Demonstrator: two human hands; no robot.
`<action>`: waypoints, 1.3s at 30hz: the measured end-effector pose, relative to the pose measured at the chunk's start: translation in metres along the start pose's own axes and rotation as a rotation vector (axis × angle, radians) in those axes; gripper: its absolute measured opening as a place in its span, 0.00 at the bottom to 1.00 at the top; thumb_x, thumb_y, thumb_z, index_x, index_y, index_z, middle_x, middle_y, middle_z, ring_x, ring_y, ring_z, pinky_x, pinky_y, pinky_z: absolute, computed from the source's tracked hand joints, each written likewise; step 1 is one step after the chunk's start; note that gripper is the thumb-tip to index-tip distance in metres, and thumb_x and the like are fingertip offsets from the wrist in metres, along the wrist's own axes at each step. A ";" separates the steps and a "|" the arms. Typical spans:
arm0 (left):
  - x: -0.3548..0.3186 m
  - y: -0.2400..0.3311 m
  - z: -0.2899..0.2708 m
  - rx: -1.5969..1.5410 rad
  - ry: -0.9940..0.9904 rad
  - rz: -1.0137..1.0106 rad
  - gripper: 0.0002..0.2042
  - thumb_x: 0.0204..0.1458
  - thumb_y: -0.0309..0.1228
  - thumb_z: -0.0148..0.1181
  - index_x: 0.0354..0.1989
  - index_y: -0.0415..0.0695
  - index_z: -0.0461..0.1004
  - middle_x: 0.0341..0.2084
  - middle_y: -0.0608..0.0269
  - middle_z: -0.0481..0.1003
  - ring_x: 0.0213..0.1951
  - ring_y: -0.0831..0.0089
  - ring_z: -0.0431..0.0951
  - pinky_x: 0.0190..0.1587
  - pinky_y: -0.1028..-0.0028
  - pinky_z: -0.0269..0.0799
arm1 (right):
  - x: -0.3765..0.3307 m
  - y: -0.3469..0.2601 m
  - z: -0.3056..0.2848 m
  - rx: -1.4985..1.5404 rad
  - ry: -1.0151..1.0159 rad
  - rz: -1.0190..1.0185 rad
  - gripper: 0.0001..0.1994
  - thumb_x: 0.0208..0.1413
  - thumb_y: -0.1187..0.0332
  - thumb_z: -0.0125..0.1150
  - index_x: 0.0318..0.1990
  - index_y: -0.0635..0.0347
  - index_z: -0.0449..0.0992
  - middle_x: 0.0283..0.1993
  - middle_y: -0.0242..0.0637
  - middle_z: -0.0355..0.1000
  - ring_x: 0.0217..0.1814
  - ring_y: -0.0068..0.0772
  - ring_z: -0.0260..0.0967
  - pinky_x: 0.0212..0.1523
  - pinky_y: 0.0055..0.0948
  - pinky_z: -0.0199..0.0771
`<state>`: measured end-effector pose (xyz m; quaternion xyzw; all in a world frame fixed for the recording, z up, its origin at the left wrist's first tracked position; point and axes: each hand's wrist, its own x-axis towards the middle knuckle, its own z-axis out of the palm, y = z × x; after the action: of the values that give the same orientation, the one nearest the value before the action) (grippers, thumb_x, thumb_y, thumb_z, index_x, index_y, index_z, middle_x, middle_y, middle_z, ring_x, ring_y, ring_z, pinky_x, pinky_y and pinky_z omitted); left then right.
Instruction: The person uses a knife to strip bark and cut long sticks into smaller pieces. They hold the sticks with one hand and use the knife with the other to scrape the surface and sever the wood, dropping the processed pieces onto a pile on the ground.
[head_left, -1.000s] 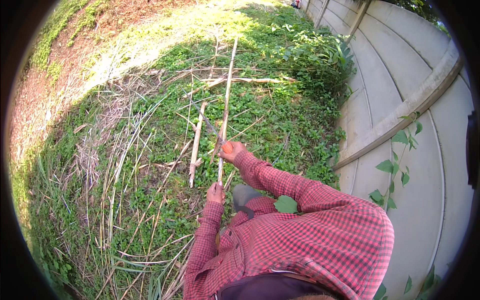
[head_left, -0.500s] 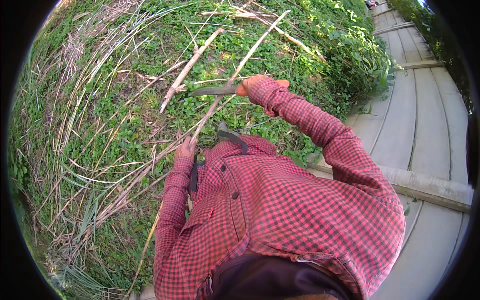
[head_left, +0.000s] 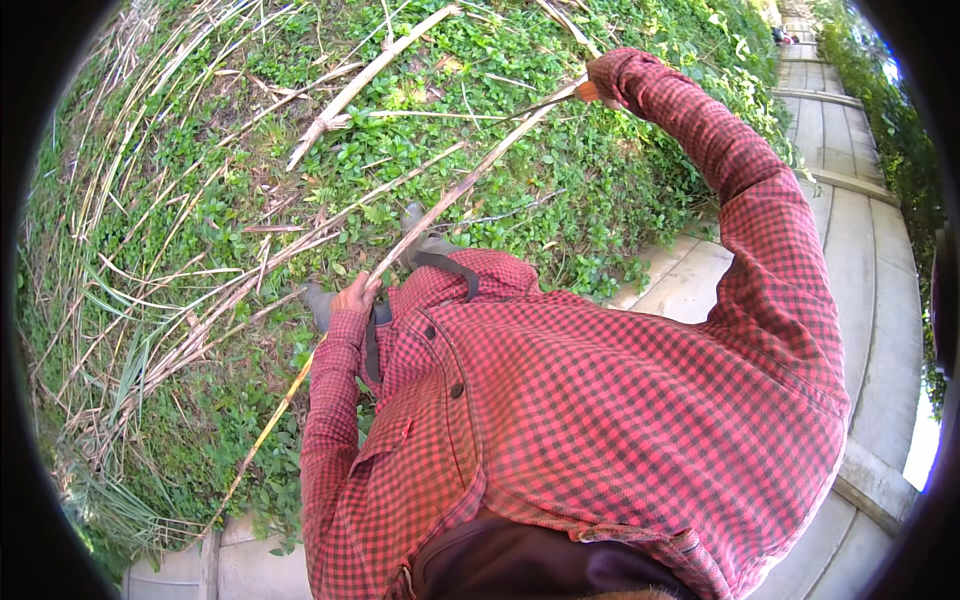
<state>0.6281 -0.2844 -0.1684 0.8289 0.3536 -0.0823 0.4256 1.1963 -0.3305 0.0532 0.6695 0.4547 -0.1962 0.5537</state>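
Observation:
My left hand (head_left: pixel 355 293) is closed around the lower end of a long dry stalk (head_left: pixel 465 185), which slants up and away to the right. Out at the stalk's far end, my right hand (head_left: pixel 603 92) grips the orange handle of a machete (head_left: pixel 553 100). Its dark blade points left and lies against or very near the stalk; contact is hard to make out. Much of the handle is hidden by my fingers and checked sleeve.
Thick cut stalks (head_left: pixel 370 85) lie on the green ground cover beyond my hands. A heap of dry stems and leaves (head_left: pixel 190 340) spreads to the left. Concrete slabs with raised cross beams (head_left: pixel 870 485) run along the right. My boots (head_left: pixel 318 304) stand among the plants.
My right hand has swept the machete up and right, farther from my body, along the stalk. The left hand keeps hold of the stalk, and the view has shifted slightly.

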 end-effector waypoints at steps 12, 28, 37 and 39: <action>0.002 -0.005 0.009 -0.045 0.000 -0.114 0.17 0.51 0.51 0.48 0.38 0.51 0.69 0.26 0.48 0.74 0.31 0.46 0.74 0.31 0.55 0.67 | -0.063 0.066 0.008 0.441 0.119 0.242 0.21 0.53 0.50 0.52 0.36 0.62 0.74 0.31 0.47 0.73 0.36 0.44 0.73 0.37 0.40 0.71; 0.008 0.009 -0.017 -0.103 -0.041 -0.017 0.18 0.51 0.50 0.49 0.31 0.45 0.70 0.20 0.52 0.72 0.26 0.55 0.73 0.31 0.62 0.66 | -0.036 0.044 0.171 1.047 0.420 0.613 0.19 0.46 0.63 0.55 0.48 0.55 0.67 0.40 0.50 0.71 0.44 0.50 0.70 0.44 0.43 0.69; 0.005 0.016 -0.036 -0.191 -0.066 0.008 0.18 0.53 0.46 0.48 0.30 0.40 0.70 0.19 0.53 0.69 0.23 0.63 0.69 0.29 0.68 0.64 | -0.008 0.039 0.196 1.182 0.312 0.782 0.18 0.55 0.54 0.47 0.46 0.57 0.70 0.45 0.48 0.70 0.50 0.46 0.68 0.48 0.41 0.66; -0.005 0.022 -0.051 -0.022 -0.001 -0.106 0.19 0.53 0.48 0.47 0.29 0.41 0.69 0.20 0.47 0.70 0.25 0.52 0.70 0.30 0.63 0.64 | -0.001 0.056 0.210 1.398 0.262 0.967 0.20 0.55 0.52 0.48 0.46 0.58 0.72 0.46 0.48 0.71 0.51 0.45 0.67 0.50 0.38 0.66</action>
<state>0.6303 -0.2564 -0.1199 0.8043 0.3979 -0.1012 0.4296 1.2925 -0.5221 0.0205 0.9942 -0.0456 -0.0950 -0.0200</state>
